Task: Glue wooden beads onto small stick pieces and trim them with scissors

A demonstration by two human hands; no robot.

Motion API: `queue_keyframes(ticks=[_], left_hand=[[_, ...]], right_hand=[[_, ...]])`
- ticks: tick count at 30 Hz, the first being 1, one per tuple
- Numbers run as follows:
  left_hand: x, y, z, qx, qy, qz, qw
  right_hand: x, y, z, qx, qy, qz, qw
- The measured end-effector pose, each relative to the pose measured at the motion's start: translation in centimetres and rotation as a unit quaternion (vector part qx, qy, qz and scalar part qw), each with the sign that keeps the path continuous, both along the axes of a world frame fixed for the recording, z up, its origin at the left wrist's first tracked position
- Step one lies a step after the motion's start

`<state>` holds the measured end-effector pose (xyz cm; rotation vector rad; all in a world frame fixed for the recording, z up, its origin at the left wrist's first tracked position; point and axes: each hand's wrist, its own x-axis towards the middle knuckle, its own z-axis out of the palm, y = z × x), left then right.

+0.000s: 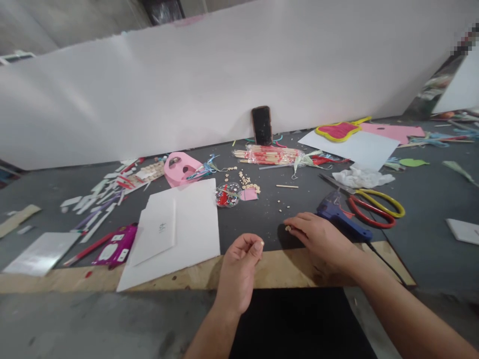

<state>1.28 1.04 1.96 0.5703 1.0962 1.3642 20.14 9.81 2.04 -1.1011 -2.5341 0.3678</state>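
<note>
My left hand (237, 271) is closed near the table's front edge, a tiny pale piece (262, 243) showing at its thumb and fingertip. Just to the right, my right hand (318, 237) pinches a small beige piece (288, 228) low over the dark table top; its exact kind is too small to tell. Beside the right hand lies a blue glue gun (342, 219), its cord running to the front edge. Similar small beige pieces (245, 180) are scattered farther back, near a clear round dish (229, 199) of small red, white and dark bits and a pink square (249, 194).
Scissors (391, 219) with red and yellow handles lie behind the glue gun. White boards (198, 219) reach the front edge at left, next to a purple packet (118, 244). A phone (262, 124) leans on the white partition (187, 85), behind wrapped sticks (269, 154).
</note>
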Motion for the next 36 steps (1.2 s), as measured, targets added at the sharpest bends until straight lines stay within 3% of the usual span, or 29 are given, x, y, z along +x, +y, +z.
queue_keyframes(ticks=[12,19,23,30,36], left_hand=[[0.5,0.2,-0.2,0.016,0.027,-0.009,0.999],[1.4,0.3,-0.6,0.055,0.096,-0.019,0.994],[1.8,0.1,-0.3,0.077,0.104,-0.028,0.991],[1.6,-0.3,-0.3,0.108,0.199,-0.036,0.973],[1.5,-0.3,-0.3,0.109,0.211,-0.04,0.97]], right_hand=[[-0.2,-0.2,0.4,-0.042,-0.005,-0.02,0.999],[-1.2,-4.1,1.9,-0.025,0.158,-0.029,0.987],[-1.6,-5.3,2.4,-0.017,0.169,-0.025,0.985],[-1.7,-5.4,2.4,-0.021,0.178,-0.023,0.984],[-1.7,-5.6,2.1,-0.031,0.2,-0.024,0.979]])
